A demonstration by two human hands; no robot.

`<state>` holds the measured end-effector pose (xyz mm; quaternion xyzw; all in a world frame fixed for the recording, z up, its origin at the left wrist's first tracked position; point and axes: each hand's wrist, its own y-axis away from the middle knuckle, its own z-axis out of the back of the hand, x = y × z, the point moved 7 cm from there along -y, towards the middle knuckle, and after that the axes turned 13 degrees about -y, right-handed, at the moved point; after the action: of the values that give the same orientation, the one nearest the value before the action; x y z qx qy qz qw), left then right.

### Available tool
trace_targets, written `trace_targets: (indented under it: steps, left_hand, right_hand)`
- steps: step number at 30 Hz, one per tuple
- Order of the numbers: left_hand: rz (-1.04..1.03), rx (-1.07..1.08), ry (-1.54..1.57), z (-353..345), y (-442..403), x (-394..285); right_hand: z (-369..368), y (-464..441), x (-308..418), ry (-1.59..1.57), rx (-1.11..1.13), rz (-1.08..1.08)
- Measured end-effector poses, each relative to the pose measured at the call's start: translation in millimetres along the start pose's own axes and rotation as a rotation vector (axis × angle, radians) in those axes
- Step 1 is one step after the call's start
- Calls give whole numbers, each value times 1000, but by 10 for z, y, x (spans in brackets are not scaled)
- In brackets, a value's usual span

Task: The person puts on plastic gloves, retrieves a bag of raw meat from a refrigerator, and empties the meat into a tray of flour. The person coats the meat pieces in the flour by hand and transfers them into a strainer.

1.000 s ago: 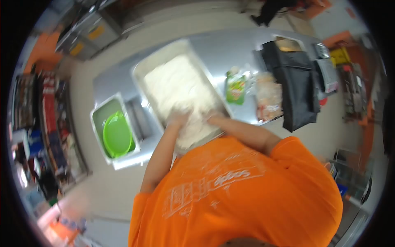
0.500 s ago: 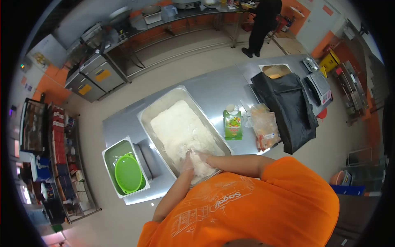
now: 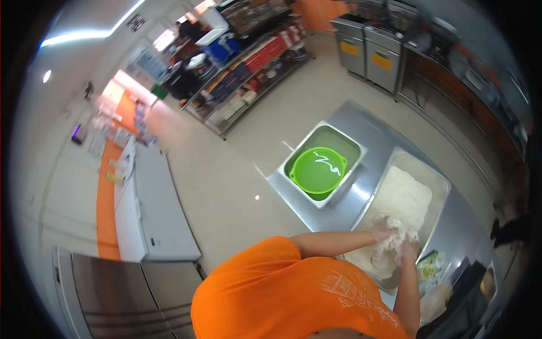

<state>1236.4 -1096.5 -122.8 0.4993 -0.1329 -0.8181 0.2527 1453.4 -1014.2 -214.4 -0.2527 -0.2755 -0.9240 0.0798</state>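
View swung leftward, hands (image 3: 408, 249) closed around shaggy dough (image 3: 397, 235), powdery white flour (image 3: 406, 195), rectangular metal pan (image 3: 439, 195)

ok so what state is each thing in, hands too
large pan: uncovered, part filled
white mixture: smoother at far end, clumpy by hands
left hand: coated, in the mixture
right hand: coated, at the clumps
green bowl: uncovered, inside small pan
small pan: uncovered
white chest: lid looks shut
cabinet doors: shut

At the lower right, the left hand (image 3: 383, 232) and right hand (image 3: 408, 249) touch clumpy pale dough (image 3: 402, 228) in a deep pan (image 3: 438, 198).
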Motion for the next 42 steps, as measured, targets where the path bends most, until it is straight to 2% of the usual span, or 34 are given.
trace_targets:
  steps: [1, 3, 4, 7, 9, 10, 11, 12, 13, 14, 15, 16, 18, 19, 20, 23, 24, 27, 28, 29, 34, 36, 38, 40, 42]
  left_hand:
    - [-16, -1, -143, 238, 197, -164]
    - [-75, 31, -446, 698, 537, -448]
    - [-86, 95, -519, 639, 487, -376]
    - [-129, 316, -701, 460, 432, -119]
    - [-185, 492, -752, 482, 475, -187]
    - [-190, 459, -719, 400, 284, -50]
    - [-195, 426, -685, 324, 84, 88]
    - [-294, 288, -668, 213, -226, 355]
    - [-394, 141, -660, 126, -520, 603]
    - [-485, -7, -659, 41, -807, 858]
    - [-240, 113, -647, 750, -140, -223]
    - [-323, -202, -584, 647, -368, -40]
    - [-328, -236, -701, 729, -376, -218]
    - [-241, -59, -738, 783, -254, -410]
    - [-194, -11, -792, 696, -212, -389]
    - [-307, 131, -1068, 319, -279, -179]
    - [-236, 220, -1046, 299, -228, -196]
    - [-59, 444, -973, 355, 64, -258]
    - [-28, 489, -928, 350, 123, -230]
    - [1, 528, -884, 338, 170, -212]
    - [19, 293, -456, 156, 136, 372]
    - [121, 268, -246, 148, 151, 450]
    - [341, 278, -14, 207, 339, 305]
    - [418, 349, 118, 74, 309, 490]
    - [426, 354, 214, 43, 299, 496]
  right_hand:
    - [505, 342, 509, -186, -98, -175]
    - [364, 56, 342, 108, -43, 149]
    - [335, 40, 407, 252, -13, 307]
    - [531, -86, 760, 350, -73, 281]
    - [263, -300, 754, 532, 147, 269]
    - [59, -403, 640, 618, 262, 252]
    - [-275, -678, 306, 455, 226, 284]
    - [-298, -495, 585, 554, 291, 303]
    - [-390, -475, 527, 437, 315, 313]
    - [-370, -263, 705, 129, 311, 273]
    - [-413, -121, 738, -75, 350, 199]
    - [-468, 142, 875, -202, 470, 185]
    - [-343, 484, 1029, 47, 472, 401]
    - [-276, 674, 1101, 167, 454, 511]
    - [-266, 703, 918, 139, 385, 383]
    - [37, 996, 517, -92, 58, -111]
    - [138, 1141, 571, -76, 165, -194]
    - [125, 1528, 649, -118, 125, -427]
    - [-346, 1280, 202, -188, 119, -483]
    - [-324, 1331, 245, -281, 113, -534]
    - [-121, 1542, 1131, -973, 80, -700]
    - [-126, 1544, 1393, -1298, 72, -731]
    - [-276, 1472, 1431, -1579, 140, -690]
    - [-757, 1159, 1102, -1807, 284, -562]
    - [-1416, 735, 465, -1594, 167, -662]
